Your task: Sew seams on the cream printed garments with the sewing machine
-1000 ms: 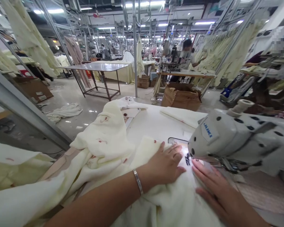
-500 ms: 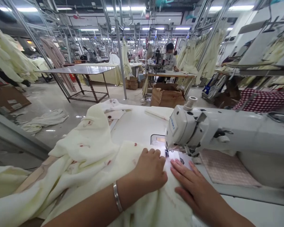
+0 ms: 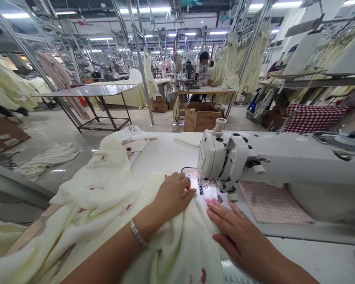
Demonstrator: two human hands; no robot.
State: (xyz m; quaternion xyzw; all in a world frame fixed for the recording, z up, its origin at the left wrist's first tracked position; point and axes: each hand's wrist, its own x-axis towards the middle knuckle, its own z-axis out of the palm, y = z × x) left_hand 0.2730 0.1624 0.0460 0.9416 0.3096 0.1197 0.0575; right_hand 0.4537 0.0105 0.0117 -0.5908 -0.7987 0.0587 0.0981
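Note:
A white sewing machine (image 3: 219,154) stands at the right, its lit needle area just beyond my fingertips. Pale yellow fabric (image 3: 106,193) with small reddish prints spreads over the left of the machine table and runs up to the needle. My left hand (image 3: 174,193), with a silver bangle at the wrist, pinches the fabric just left of the presser foot (image 3: 201,190). Flat on the fabric's right edge, close to the needle, lies my right hand (image 3: 235,225) with its fingers stretched out.
A pinkish checked pad (image 3: 273,203) lies under the machine arm. Beyond the white machine table (image 3: 162,148) are a cardboard box (image 3: 202,116), a metal-topped table (image 3: 97,90) and a person (image 3: 205,71) at another machine. Cloth (image 3: 51,157) lies on the floor at left.
The whole scene has shifted left as the camera turned slightly right. My left hand has changed its hold, its thumb now raised toward the needle; the fabric below it is more bunched.

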